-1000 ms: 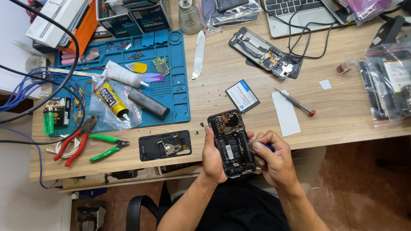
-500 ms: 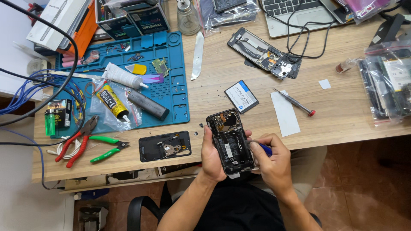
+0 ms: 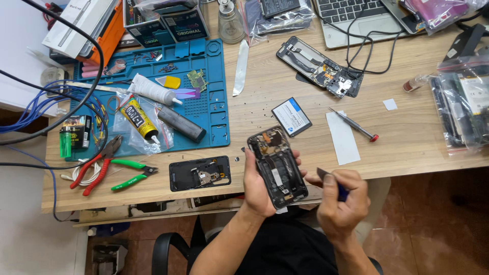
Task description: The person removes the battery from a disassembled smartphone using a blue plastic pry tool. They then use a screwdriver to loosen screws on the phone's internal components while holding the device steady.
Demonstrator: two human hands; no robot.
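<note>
Partly hidden by our fingers, the opened phone is gripped in our left hand over the bench edge — our right hand clenches a small dark tool, its tip unclear.

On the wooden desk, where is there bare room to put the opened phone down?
Bare wood shows between the white paper strip and the plastic bags, and between the blue mat and the battery. The mat and the desk's far edge are crowded. The left hand holds the phone.
</note>
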